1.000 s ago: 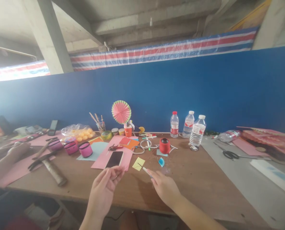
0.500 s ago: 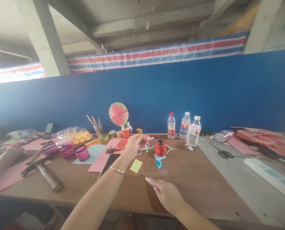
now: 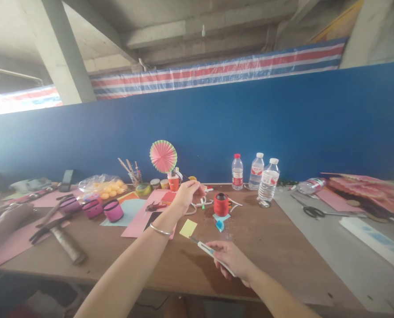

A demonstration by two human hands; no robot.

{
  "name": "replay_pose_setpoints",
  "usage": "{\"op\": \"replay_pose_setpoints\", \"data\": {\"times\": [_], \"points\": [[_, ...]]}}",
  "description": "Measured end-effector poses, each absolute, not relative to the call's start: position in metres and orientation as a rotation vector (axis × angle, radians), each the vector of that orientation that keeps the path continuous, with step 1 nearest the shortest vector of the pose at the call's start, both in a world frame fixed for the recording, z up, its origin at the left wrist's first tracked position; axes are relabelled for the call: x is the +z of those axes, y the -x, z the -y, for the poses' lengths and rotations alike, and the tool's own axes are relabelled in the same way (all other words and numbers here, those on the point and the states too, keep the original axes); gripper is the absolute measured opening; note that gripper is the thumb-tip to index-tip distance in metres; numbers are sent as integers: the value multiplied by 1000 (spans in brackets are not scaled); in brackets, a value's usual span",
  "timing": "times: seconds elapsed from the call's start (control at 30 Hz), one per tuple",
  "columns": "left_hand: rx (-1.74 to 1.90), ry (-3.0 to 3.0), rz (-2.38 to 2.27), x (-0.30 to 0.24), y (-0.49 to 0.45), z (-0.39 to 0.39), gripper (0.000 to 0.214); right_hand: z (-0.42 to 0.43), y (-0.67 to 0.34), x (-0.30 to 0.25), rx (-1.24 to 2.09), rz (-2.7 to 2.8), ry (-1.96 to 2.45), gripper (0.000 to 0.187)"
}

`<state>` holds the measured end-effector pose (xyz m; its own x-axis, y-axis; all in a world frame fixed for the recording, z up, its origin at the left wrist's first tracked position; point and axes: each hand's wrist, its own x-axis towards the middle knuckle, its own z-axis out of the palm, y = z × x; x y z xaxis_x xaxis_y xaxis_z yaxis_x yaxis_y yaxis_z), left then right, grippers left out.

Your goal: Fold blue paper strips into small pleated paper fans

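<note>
My right hand is closed around the white handle of a utility knife, whose blade is out and points up-left toward a yellow paper square on the table. My left hand reaches farther forward, a silver bangle on its wrist. Its fingers are pinched together; whatever lies between them is too small to make out. Just right of those fingers are a white cord and a red thread spool, which stands on light blue paper. A small blue folded paper piece lies in front of the spool.
Water bottles stand at the back. A pink paper fan rises from an orange cup. Left are purple rolls, a hammer and another person's hand. Scissors and a white box lie right.
My right hand has turned and shifted slightly, so more of the knife shows and its blade now points at the yellow paper. My left hand has stayed nearly in place, still pinched.
</note>
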<state>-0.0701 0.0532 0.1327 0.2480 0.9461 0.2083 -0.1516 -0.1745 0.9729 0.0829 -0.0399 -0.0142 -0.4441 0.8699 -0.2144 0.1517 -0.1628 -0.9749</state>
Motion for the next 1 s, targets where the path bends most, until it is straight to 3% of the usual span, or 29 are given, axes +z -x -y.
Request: {"op": "replay_pose_setpoints", "data": {"times": [0.37,0.7,1.0], "points": [[815,-1559,-771,122,61,-71,29,39,-109,13,1724,1618,941,26],[859,-1767,-796,59,43,-54,29,49,-139,26,1638,1545,880,47],[885,-1931,-870,20,31,-44,31,47,-155,11,1561,1200,769,37]]}}
